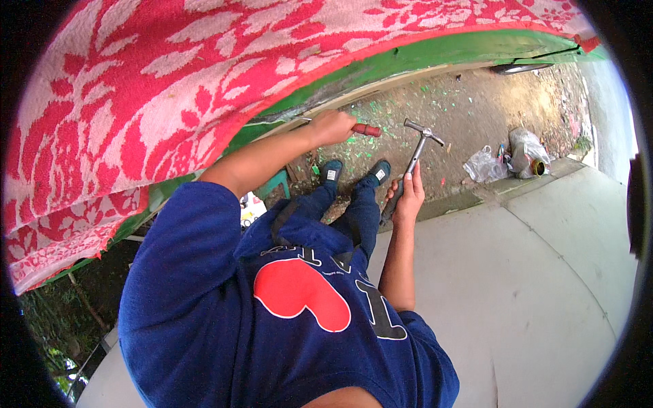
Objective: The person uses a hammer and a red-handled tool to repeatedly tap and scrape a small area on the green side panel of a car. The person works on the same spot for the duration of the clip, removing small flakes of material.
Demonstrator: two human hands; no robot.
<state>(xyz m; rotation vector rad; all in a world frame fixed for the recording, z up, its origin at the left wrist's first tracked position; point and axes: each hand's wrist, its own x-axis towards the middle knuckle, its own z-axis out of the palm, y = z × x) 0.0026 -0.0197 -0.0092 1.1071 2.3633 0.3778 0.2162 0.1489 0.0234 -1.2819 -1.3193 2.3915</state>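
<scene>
My left hand (332, 128) is closed round a red-handled screwdriver (367, 130). The butt of its handle sticks out toward the right, and its thin metal shaft reaches left to the chipped edge of a green panel (309, 102); whether the tip touches is unclear. My right hand (411, 196) grips a metal hammer (422, 139) by its dark handle, with the head raised a short way right of the screwdriver's butt, apart from it. A red and pink leaf-patterned cloth (170, 88) drapes over the panel's upper side.
Green flakes lie scattered on the dirt ground (442, 102) around my shoes (379, 171). Farther right stand a clear plastic bag (483, 165) and a filled sack (525, 146) with a tin can (538, 167). A pale concrete slab (530, 272) spreads to the right.
</scene>
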